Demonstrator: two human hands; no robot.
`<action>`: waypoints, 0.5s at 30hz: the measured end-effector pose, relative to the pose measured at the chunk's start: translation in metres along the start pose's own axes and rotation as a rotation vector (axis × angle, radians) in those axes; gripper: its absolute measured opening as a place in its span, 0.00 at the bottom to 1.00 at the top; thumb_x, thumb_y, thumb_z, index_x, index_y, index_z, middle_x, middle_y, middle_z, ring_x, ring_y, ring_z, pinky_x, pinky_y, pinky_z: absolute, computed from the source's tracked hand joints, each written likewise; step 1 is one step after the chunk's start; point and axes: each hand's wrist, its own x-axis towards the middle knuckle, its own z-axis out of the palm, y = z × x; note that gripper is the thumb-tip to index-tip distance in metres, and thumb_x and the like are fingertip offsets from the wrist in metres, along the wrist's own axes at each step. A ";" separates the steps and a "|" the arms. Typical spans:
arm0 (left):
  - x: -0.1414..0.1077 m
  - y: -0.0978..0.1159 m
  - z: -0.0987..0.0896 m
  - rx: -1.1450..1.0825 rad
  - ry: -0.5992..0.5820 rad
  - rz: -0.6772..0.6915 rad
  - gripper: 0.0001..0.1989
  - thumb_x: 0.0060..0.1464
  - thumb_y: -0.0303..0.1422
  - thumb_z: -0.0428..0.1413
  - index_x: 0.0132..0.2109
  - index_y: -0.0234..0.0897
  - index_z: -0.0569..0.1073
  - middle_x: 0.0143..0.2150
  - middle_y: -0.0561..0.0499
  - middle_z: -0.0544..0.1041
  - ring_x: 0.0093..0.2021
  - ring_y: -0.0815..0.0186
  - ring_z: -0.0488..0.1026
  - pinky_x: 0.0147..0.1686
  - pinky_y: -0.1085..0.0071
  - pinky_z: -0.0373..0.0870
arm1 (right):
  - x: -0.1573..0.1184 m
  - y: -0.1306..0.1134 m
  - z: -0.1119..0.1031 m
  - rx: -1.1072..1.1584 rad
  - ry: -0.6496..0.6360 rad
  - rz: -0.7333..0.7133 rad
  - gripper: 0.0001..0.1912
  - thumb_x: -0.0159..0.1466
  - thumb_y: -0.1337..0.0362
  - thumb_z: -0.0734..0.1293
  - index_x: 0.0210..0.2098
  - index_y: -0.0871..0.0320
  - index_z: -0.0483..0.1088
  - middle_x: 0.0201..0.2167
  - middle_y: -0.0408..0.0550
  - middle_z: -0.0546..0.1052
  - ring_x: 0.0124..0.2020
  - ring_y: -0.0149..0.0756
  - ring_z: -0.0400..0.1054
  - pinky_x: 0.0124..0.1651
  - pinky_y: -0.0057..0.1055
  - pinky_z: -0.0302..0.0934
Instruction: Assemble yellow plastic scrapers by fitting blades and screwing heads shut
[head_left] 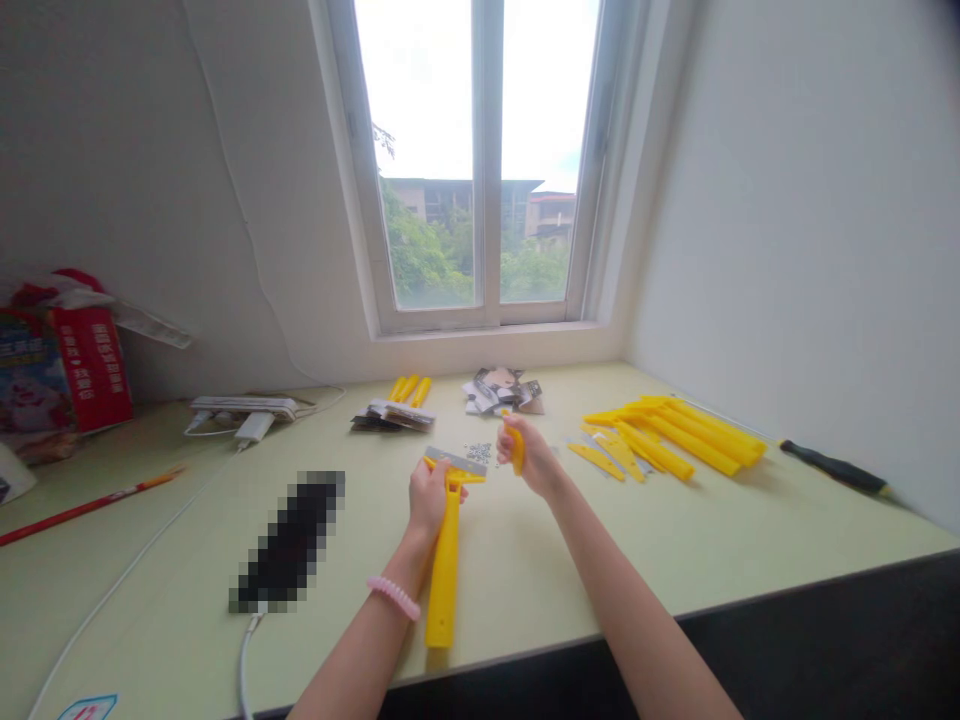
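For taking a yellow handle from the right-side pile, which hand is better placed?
Probably the right hand: it is nearer the yellow handles, though it grips a small yellow item. The left hand is farther away, holding the scraper.

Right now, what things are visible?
Long-handled plastic scraper: one, yellow, held
Stubby object: one, yellow, held
Tiny metal parts: many, grey, centre
Long plastic handles: several, yellow, right
Flat triangular plates: several, yellow, right
Printed cards: several, mixed, back
Short handles: three, yellow, back
Power strip: one, white, left
Pixelated object: one, black, left
Slim stick: one, red, left
Printed box: one, red, left
Slim tool: one, black, right
Window: one, white, back
Table: one, pale green, beneath
Left hand: one, pink bracelet, centre
Right hand: one, centre
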 end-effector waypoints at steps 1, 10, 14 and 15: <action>0.000 0.000 0.000 0.001 -0.001 0.001 0.10 0.43 0.36 0.52 0.31 0.34 0.61 0.16 0.55 0.69 0.12 0.68 0.66 0.12 0.75 0.59 | 0.002 0.003 -0.001 0.026 -0.002 0.016 0.11 0.52 0.58 0.64 0.20 0.57 0.60 0.15 0.36 0.61 0.17 0.24 0.53 0.23 0.25 0.53; -0.001 0.000 0.001 -0.020 -0.034 0.000 0.10 0.44 0.36 0.52 0.31 0.34 0.61 0.17 0.56 0.69 0.12 0.68 0.66 0.13 0.74 0.60 | -0.008 0.012 -0.005 -0.139 -0.060 -0.043 0.27 0.45 0.68 0.72 0.45 0.50 0.66 0.32 0.41 0.75 0.30 0.32 0.68 0.34 0.29 0.57; -0.002 0.003 0.002 -0.025 -0.050 0.009 0.10 0.44 0.36 0.52 0.31 0.35 0.61 0.16 0.56 0.69 0.12 0.69 0.65 0.12 0.74 0.60 | -0.005 0.020 0.001 -0.226 -0.019 -0.122 0.16 0.47 0.61 0.72 0.35 0.58 0.72 0.30 0.46 0.76 0.32 0.35 0.68 0.41 0.34 0.57; -0.002 0.003 0.003 -0.023 -0.048 0.011 0.09 0.44 0.36 0.52 0.31 0.35 0.61 0.16 0.56 0.69 0.12 0.69 0.65 0.12 0.74 0.60 | -0.005 0.022 0.002 -0.248 -0.014 -0.130 0.14 0.47 0.60 0.72 0.32 0.58 0.73 0.30 0.46 0.77 0.33 0.36 0.68 0.43 0.35 0.57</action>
